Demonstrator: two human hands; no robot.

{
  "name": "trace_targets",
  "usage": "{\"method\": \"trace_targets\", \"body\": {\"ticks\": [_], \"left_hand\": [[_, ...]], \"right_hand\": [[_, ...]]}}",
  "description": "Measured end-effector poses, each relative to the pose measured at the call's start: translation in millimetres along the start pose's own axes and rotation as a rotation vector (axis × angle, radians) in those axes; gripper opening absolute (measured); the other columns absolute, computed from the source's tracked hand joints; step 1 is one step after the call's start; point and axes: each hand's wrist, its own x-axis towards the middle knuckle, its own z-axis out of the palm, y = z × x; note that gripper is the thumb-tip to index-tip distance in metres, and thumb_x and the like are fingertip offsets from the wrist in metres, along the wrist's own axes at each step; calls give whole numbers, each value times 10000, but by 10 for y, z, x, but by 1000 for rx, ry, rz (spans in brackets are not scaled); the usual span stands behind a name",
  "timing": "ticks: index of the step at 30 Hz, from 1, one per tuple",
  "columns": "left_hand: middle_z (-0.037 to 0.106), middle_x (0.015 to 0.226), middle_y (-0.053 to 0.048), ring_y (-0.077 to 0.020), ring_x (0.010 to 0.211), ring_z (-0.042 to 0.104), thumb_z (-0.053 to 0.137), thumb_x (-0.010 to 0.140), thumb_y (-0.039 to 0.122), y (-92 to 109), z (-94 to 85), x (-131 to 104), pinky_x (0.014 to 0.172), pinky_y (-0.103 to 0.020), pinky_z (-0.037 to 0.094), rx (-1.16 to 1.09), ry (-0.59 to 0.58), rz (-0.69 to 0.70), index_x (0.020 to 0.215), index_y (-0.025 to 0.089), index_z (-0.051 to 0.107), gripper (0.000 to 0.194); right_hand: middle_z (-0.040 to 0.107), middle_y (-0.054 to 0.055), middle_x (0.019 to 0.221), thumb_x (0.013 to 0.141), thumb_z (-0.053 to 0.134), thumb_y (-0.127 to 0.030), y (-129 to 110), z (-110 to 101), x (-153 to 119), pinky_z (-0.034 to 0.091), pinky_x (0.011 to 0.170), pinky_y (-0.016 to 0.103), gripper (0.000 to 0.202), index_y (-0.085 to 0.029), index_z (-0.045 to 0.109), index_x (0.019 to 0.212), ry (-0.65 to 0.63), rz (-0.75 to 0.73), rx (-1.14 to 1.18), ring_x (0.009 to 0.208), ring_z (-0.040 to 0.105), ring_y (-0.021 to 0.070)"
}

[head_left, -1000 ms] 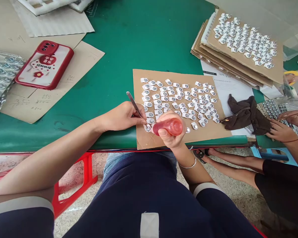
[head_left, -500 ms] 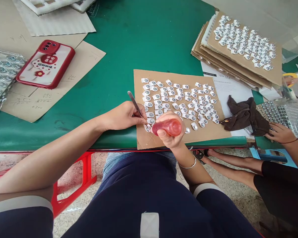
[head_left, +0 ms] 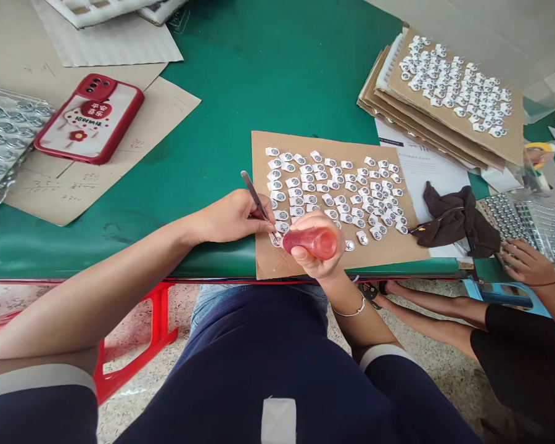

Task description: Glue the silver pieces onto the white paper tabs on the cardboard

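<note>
Pinched in my left hand [head_left: 234, 217] is a pair of metal tweezers [head_left: 254, 194], its tips at a small white piece with a round dark mark [head_left: 275, 240] near the cardboard's lower left corner. My right hand [head_left: 319, 262] is wrapped round a red translucent squeeze bottle [head_left: 317, 243], tilted with its base toward me; its nozzle end points at the same piece and is partly hidden. Under both hands lies a cardboard sheet [head_left: 277, 266], bearing many such small white pieces [head_left: 351, 185] in loose rows.
A red-cased phone [head_left: 90, 120] lies on marked cardboard [head_left: 166, 108] at left. Stacked cardboard sheets [head_left: 374, 111] with more pieces stand at the back right. Beside my sheet is a dark cloth [head_left: 462, 216]; another person's hand [head_left: 530, 262] rests near trays of small metallic parts [head_left: 550, 228].
My hands, the tweezers and the bottle hold almost the same place over the cardboard. The other person's hand at right has moved off the dark cloth, toward the metallic parts.
</note>
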Motion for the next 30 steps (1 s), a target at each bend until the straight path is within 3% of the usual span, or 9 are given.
{"method": "trace_targets", "body": {"ticks": [10,12,15,18,21,26,30], "left_hand": [[664,763,-23,-159,710,625,622,773,295,-15,5,13,620,-236,491,18,0,25,810,168,651,135],[667,773,-24,-160,715,628,626,774,298,-30,-5,18,619,-237,493,17,3,31,803,170,652,134],[673,784,-32,-165,722,635,640,774,319,-20,-34,3,627,-250,503,20,22,32,794,165,652,156],[687,796,-42,-174,752,652,657,773,322,59,-9,-63,659,-272,522,-65,138,42,791,162,627,164],[695,825,-45,-167,775,653,659,790,278,149,143,-163,671,-276,521,-76,277,99,816,173,629,113],[706,879,-35,-166,733,626,644,804,171,117,478,-269,763,-374,470,237,428,293,969,226,657,174],[710,898,-32,-167,712,638,632,811,149,74,558,-268,775,-393,435,319,418,366,1014,236,609,222]], "right_hand": [[585,15,730,761,626,-452,-26,44,4,539,576,388,262,-245,536,894,18,15,-8,663,595,188],[561,17,712,776,590,-489,-14,23,15,531,542,373,264,-249,535,873,101,79,53,642,589,186],[461,-4,667,894,311,-541,51,-100,108,423,360,284,339,-253,487,860,318,232,174,450,496,121],[417,-8,673,928,82,-507,143,-285,252,337,299,253,456,-250,458,908,380,333,219,359,383,80],[433,2,696,923,108,-525,200,-381,332,356,319,261,440,-248,448,959,406,357,191,381,386,84],[459,-15,687,890,265,-555,200,-240,270,454,389,283,352,-248,431,932,454,385,150,398,447,90],[473,-26,692,870,370,-508,196,-158,189,524,472,316,272,-251,445,920,441,372,202,400,485,89]]}}
